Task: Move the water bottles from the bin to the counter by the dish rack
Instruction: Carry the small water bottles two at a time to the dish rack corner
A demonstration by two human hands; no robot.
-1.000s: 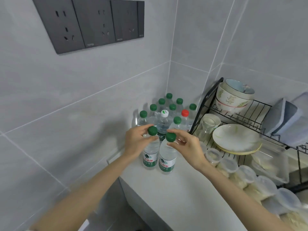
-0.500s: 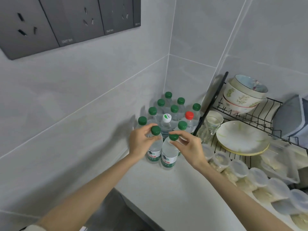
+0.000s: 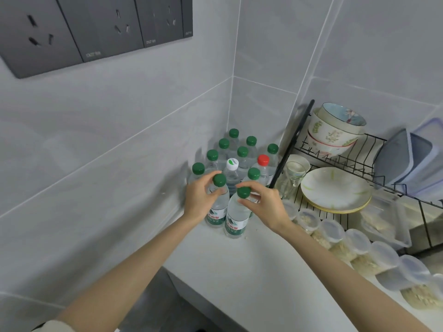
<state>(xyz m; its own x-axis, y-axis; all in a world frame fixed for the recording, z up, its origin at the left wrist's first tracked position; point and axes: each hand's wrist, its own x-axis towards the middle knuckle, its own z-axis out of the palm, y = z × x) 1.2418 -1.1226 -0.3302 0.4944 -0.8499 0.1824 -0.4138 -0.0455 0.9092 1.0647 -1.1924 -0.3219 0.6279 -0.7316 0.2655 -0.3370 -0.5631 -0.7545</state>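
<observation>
Two clear green-capped water bottles stand upright on the white counter (image 3: 251, 279) in front of a cluster of several bottles (image 3: 242, 154) in the wall corner. My left hand (image 3: 200, 200) grips the neck of the left bottle (image 3: 217, 212) just under its cap. The neck of the right bottle (image 3: 236, 219) is pinched by my right hand (image 3: 266, 207). Both bottles' bases rest on the counter. One bottle in the cluster has a white cap (image 3: 232, 164), another a red cap (image 3: 263, 160). The bin is out of view.
A black wire dish rack (image 3: 335, 161) stands right of the bottles, holding stacked bowls (image 3: 335, 130), plates (image 3: 335, 190), a glass (image 3: 293, 178) and lidded boxes. A row of lidded plastic tubs (image 3: 359, 245) lines its front. Wall sockets (image 3: 96, 27) hang above left. The counter edge drops off at lower left.
The view has dipped and drawn closer. Both hands stay on the two front bottles, which have shifted slightly toward the cluster and stand on the counter.
</observation>
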